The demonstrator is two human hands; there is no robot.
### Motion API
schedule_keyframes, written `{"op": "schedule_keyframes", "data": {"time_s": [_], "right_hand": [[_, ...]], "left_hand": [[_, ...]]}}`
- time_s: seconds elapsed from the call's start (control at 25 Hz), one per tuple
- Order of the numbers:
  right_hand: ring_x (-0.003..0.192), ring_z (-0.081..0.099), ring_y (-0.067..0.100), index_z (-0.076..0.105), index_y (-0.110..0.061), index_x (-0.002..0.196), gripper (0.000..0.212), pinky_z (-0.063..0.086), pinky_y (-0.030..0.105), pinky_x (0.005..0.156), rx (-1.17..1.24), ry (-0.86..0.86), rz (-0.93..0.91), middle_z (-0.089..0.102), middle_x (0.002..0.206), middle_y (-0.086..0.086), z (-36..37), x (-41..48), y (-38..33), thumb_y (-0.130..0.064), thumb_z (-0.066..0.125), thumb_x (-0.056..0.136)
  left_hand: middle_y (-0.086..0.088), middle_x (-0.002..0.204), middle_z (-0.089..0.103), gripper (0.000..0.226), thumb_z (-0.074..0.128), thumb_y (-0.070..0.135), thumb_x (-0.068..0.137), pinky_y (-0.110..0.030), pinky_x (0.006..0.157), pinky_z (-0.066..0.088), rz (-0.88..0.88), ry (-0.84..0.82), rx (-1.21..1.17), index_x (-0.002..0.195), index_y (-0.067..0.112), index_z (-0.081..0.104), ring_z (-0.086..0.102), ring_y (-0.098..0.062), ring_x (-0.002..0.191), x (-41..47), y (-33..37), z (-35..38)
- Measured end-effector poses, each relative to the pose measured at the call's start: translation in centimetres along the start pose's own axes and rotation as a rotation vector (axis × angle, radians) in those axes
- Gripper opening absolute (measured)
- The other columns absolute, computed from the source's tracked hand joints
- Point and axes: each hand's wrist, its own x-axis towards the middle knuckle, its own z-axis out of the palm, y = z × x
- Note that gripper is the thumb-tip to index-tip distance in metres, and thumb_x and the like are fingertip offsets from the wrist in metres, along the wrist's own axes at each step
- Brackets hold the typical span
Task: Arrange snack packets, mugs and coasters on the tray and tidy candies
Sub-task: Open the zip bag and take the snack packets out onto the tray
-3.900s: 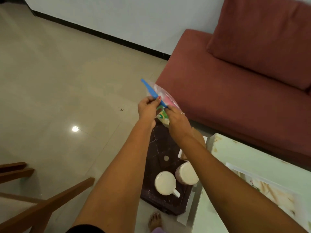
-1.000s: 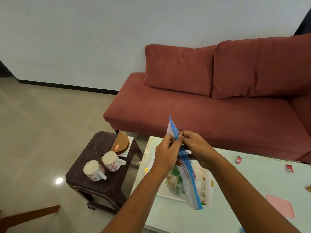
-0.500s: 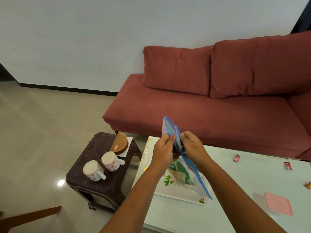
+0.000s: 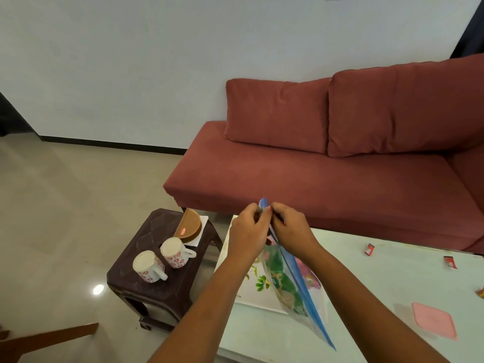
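step: opening clear blue-zip plastic bag [image 4: 293, 284] over floral white tray [image 4: 252, 292] | left hand [image 4: 248, 234], right hand [image 4: 292, 231] grip: pinching zip lips | advice: peel apart evenly, keep bag upright

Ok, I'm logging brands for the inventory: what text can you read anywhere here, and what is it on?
Nothing is legible.
Red oval label on the brown coaster holder: too blurred to read.
Green snack packet inside the zip bag: print too blurred to read.
Red candies on the table: too small to read.
Mugs: red flower pattern only, no words.
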Motion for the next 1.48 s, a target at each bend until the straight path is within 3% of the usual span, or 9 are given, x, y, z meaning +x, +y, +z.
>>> {"op": "schedule_keyframes", "data": {"time_s": [0.16,0.28,0.44,0.56,0.76,0.88,1.08,1.32,1.48], "right_hand": [[0.054,0.046,0.008,0.046,-0.021,0.065,0.03,0.039,0.012,0.05,-0.059,-0.021,0.026,0.051,0.061,-0.007,0.0,-0.6,0.5,-0.015,0.044,0.095],[0.058,0.052,0.024,0.044,-0.016,0.073,0.024,0.042,0.036,0.055,-0.124,-0.003,0.033,0.053,0.06,-0.001,-0.2,-0.9,0.8,-0.025,0.038,0.095],[0.062,0.054,0.031,0.037,-0.019,0.083,0.019,0.044,0.041,0.057,-0.268,-0.056,-0.069,0.055,0.067,0.004,-1.4,-0.9,0.9,-0.028,0.031,0.098],[0.063,0.053,0.029,0.038,-0.019,0.08,0.02,0.041,0.039,0.056,-0.348,-0.014,-0.129,0.055,0.07,0.002,-1.9,-1.2,0.4,-0.025,0.032,0.098],[0.062,0.05,0.028,0.039,-0.016,0.075,0.021,0.031,0.032,0.054,-0.417,0.093,-0.011,0.056,0.072,0.005,-2.4,-1.8,-0.2,-0.022,0.036,0.096],[0.072,0.062,0.032,0.042,-0.015,0.083,0.012,0.037,0.034,0.055,-0.644,0.111,-0.014,0.063,0.087,0.008,-2.2,-2.4,-0.5,-0.016,0.038,0.095],[0.07,0.065,0.029,0.034,-0.017,0.081,0.016,0.035,0.031,0.052,-0.752,0.155,0.009,0.064,0.086,0.007,-1.2,-3.0,-0.1,-0.015,0.042,0.094],[0.071,0.057,0.032,0.046,-0.014,0.088,0.02,0.041,0.035,0.058,-0.456,0.071,0.08,0.062,0.082,0.007,-0.5,-1.6,0.8,-0.032,0.041,0.094],[0.065,0.059,0.026,0.056,-0.013,0.072,0.031,0.048,0.037,0.059,-0.348,-0.044,0.094,0.064,0.07,0.002,1.3,-0.1,0.7,-0.029,0.042,0.095]], "left_hand": [[0.002,0.058,0.052,0.034,0.041,0.026,0.099,-0.027,0.053,0.042,0.063,-0.006,0.134,0.066,0.018,0.047,0.05,-0.009,0.053,0.0,-0.1,0.2],[-0.003,0.067,0.055,0.032,0.04,0.024,0.099,-0.022,0.056,0.044,0.03,-0.073,0.066,0.076,0.008,0.053,0.052,-0.014,0.061,-0.1,-0.1,0.6],[-0.013,0.085,0.056,0.027,0.034,0.018,0.101,-0.042,0.078,0.05,-0.051,-0.256,-0.114,0.095,0.004,0.057,0.054,-0.022,0.082,0.1,0.5,0.2],[-0.018,0.084,0.058,0.029,0.035,0.018,0.101,-0.051,0.077,0.054,-0.025,-0.301,-0.042,0.095,0.001,0.057,0.061,-0.028,0.078,0.1,1.2,-0.4],[-0.021,0.067,0.066,0.033,0.044,0.021,0.094,-0.051,0.065,0.053,0.171,-0.15,0.286,0.075,-0.002,0.058,0.066,-0.035,0.064,-0.8,2.7,0.4],[-0.014,0.073,0.07,0.034,0.043,0.028,0.093,-0.043,0.068,0.052,0.208,-0.095,0.498,0.077,0.004,0.061,0.067,-0.031,0.072,-0.9,3.3,0.8],[-0.014,0.087,0.068,0.03,0.043,0.031,0.093,-0.033,0.062,0.038,0.275,0.03,0.687,0.082,0.009,0.061,0.063,-0.035,0.084,-1.3,2.4,1.2],[-0.009,0.057,0.057,0.033,0.049,0.024,0.091,-0.037,0.055,0.036,0.222,-0.06,0.346,0.062,0.008,0.05,0.051,-0.027,0.057,0.3,0.3,-0.2],[-0.002,0.051,0.049,0.036,0.049,0.024,0.092,-0.036,0.054,0.034,0.131,0.002,0.215,0.058,0.011,0.046,0.044,-0.021,0.052,1.6,-1.6,-0.9]]}}
